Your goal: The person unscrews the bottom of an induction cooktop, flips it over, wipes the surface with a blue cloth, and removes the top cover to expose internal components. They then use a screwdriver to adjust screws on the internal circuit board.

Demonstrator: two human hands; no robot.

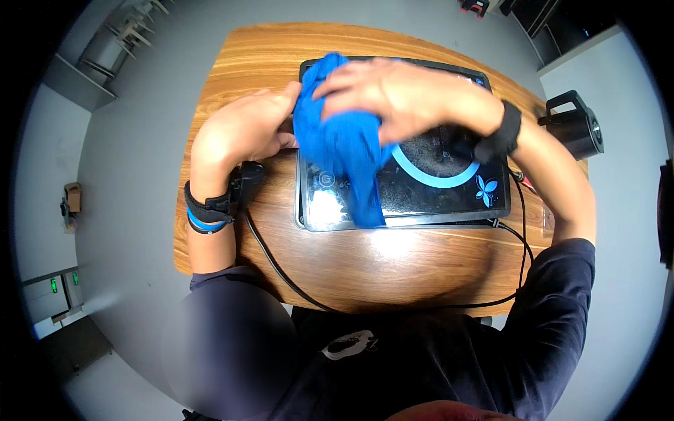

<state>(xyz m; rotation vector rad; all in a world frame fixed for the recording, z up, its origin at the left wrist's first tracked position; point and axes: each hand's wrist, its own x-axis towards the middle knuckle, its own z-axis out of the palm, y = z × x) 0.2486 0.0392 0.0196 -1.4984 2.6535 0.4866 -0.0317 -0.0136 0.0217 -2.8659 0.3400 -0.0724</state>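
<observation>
My right hand (pixel 382 95), blurred by motion, presses on a bunched blue cloth (pixel 337 144) with its fingers curved over the fabric. The cloth lies across the left part of a black induction cooktop (pixel 456 200), which has a pale blue ring and a flower mark, and one end hangs down to the front edge. My left hand (pixel 246 126) grips at the cooktop's back left side, beside the cloth, its fingertips partly hidden there.
A wooden table (pixel 274 49) carries a black kettle (pixel 572 130) at the right, a dark object (pixel 249 179) by my left wrist, and black cables (pixel 267 259) running along the front. Grey floor (pixel 133 175) surrounds the table, with white furniture (pixel 130 31) at the back left.
</observation>
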